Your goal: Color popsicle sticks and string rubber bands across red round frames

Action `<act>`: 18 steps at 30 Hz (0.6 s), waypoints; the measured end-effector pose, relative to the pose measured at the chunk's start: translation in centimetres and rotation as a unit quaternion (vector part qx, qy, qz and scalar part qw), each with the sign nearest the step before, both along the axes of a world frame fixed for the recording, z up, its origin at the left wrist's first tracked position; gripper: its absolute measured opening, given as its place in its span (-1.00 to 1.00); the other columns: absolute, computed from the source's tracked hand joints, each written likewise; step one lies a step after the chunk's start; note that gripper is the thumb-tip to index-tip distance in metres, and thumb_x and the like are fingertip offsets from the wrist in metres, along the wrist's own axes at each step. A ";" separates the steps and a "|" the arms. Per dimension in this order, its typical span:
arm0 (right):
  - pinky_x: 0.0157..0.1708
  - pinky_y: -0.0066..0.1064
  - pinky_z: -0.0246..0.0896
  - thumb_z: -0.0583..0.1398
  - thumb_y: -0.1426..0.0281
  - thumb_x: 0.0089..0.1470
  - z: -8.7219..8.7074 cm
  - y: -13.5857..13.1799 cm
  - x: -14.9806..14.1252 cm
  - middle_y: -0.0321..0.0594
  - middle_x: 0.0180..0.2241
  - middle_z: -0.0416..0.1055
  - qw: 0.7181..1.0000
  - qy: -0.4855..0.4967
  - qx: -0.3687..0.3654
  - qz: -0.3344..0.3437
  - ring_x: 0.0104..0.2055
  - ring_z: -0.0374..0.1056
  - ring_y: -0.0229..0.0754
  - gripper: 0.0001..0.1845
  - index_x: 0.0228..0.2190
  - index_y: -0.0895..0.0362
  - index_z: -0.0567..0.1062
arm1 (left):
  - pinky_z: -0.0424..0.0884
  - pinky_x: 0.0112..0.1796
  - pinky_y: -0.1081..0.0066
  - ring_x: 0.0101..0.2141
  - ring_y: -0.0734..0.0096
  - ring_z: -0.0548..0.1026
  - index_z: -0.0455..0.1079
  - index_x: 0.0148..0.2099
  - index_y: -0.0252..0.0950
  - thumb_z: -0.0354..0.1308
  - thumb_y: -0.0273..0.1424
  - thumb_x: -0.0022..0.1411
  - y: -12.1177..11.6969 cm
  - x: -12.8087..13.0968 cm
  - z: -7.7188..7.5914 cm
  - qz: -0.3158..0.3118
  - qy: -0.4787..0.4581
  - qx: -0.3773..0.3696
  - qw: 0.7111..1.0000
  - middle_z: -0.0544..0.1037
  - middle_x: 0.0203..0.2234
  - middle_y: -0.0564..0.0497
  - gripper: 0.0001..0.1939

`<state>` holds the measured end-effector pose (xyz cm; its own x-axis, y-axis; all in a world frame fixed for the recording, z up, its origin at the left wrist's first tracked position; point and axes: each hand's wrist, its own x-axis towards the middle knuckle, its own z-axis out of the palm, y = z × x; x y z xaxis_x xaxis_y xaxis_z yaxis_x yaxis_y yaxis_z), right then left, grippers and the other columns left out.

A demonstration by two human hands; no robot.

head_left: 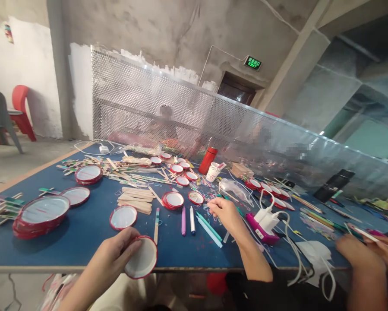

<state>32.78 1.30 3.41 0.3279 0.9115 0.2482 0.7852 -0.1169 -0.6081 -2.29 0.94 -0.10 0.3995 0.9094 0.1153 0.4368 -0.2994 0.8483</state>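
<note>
My left hand [114,259] holds a round white lid with a red rim [142,258] at the front edge of the blue table [83,248]. My right hand [224,214] rests above the table with its fingers together, close to thin teal pens [209,231]. Whether those fingers pinch something small, I cannot tell. To its left lie a purple marker [183,220] and a white marker [192,220]. Other red-rimmed lids [123,217] and flat wooden craft sticks [135,201] are spread across the table.
A co-worker's hands [365,255] hold a thin stick at the right. A pink device with a white charger [261,224], a plastic bag [235,191], a red flask [208,160] and a paper cup [213,171] stand nearby. A perforated metal screen [181,103] runs along the far side.
</note>
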 end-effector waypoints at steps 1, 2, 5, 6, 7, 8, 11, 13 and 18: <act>-0.42 -0.41 0.34 0.19 0.11 0.27 -0.2 -0.3 -1.1 -0.34 -0.52 0.45 0.999 0.032 0.011 0.027 -0.50 0.40 -0.26 -0.62 -0.42 0.15 0.50 | 0.31 -0.41 0.45 -0.47 0.30 0.46 0.42 -0.30 -0.22 0.00 -0.09 0.31 -0.1 0.0 0.1 -0.003 0.001 -0.004 1.000 0.51 -0.54 0.09 -0.66; -0.43 -0.41 0.32 0.17 0.05 0.23 -0.5 -0.6 -2.4 -0.34 -0.55 0.43 0.996 0.065 0.021 0.053 -0.50 0.39 -0.24 -0.57 -0.46 0.13 0.48 | 0.31 -0.40 0.45 -0.46 0.30 0.46 0.42 -0.30 -0.23 0.01 -0.11 0.31 -0.3 0.0 0.3 -0.002 0.001 -0.007 1.000 0.51 -0.52 0.08 -0.67; -0.44 -0.41 0.27 0.17 -0.07 0.13 -1.4 -1.8 -7.0 -0.33 -0.58 0.40 0.982 0.147 0.049 0.107 -0.52 0.36 -0.21 -0.52 -0.48 0.09 0.45 | 0.28 -0.38 0.45 -0.42 0.33 0.45 0.41 -0.29 -0.25 0.04 -0.20 0.28 -0.8 -0.1 0.7 -0.007 0.000 -0.026 1.000 0.52 -0.48 0.07 -0.75; -0.44 -0.42 0.26 0.17 -0.07 0.13 -1.8 -2.3 -8.6 -0.33 -0.59 0.39 0.977 0.168 0.051 0.121 -0.52 0.35 -0.22 -0.52 -0.47 0.09 0.45 | 0.27 -0.39 0.46 -0.42 0.34 0.43 0.41 -0.29 -0.25 0.07 -0.22 0.26 -0.9 -0.2 0.8 -0.010 -0.007 -0.030 0.999 0.51 -0.47 0.07 -0.78; -0.45 -0.43 0.25 0.18 -0.06 0.13 -2.0 -2.8 -10.2 -0.33 -0.58 0.40 0.972 0.189 0.051 0.132 -0.52 0.34 -0.22 -0.53 -0.46 0.09 0.45 | 0.26 -0.38 0.47 -0.41 0.36 0.42 0.40 -0.28 -0.25 0.09 -0.24 0.25 -1.0 -0.2 0.9 -0.018 -0.012 -0.036 0.999 0.50 -0.46 0.08 -0.81; -0.46 -0.44 0.24 0.19 -0.05 0.13 -2.2 -3.2 -11.6 -0.33 -0.58 0.39 0.966 0.209 0.054 0.139 -0.53 0.33 -0.23 -0.54 -0.46 0.09 0.46 | 0.24 -0.39 0.47 -0.42 0.38 0.40 0.38 -0.30 -0.25 0.10 -0.26 0.23 -1.1 -0.3 1.0 -0.018 -0.015 -0.039 0.999 0.47 -0.47 0.10 -0.83; -0.50 -0.46 0.20 0.25 -0.01 0.10 -2.6 -4.2 -15.2 -0.34 -0.60 0.36 0.945 0.275 0.073 0.160 -0.55 0.27 -0.25 -0.57 -0.50 0.09 0.48 | 0.23 -0.38 0.48 -0.42 0.41 0.37 0.37 -0.31 -0.26 0.09 -0.29 0.26 -1.4 -0.5 0.9 -0.027 -0.030 -0.045 0.998 0.44 -0.48 0.11 -0.84; -0.51 -0.46 0.18 0.27 0.00 0.08 -2.8 -4.3 -16.8 -0.33 -0.61 0.35 0.931 0.312 0.075 0.176 -0.54 0.24 -0.24 -0.57 -0.53 0.10 0.48 | 0.23 -0.36 0.48 -0.40 0.41 0.36 0.37 -0.28 -0.27 0.09 -0.30 0.29 -1.4 -0.6 0.6 -0.043 -0.043 -0.046 0.997 0.45 -0.45 0.10 -0.85; -0.51 -0.45 0.16 0.27 -0.03 0.05 -3.3 -4.0 -18.5 -0.28 -0.57 0.38 0.909 0.370 0.028 0.191 -0.50 0.23 -0.23 -0.54 -0.52 0.12 0.48 | 0.17 -0.43 0.50 -0.46 0.46 0.23 0.30 -0.10 -0.25 0.12 -0.28 0.34 -1.2 -0.8 -0.8 -0.070 -0.133 -0.079 0.985 0.33 -0.49 0.18 -0.82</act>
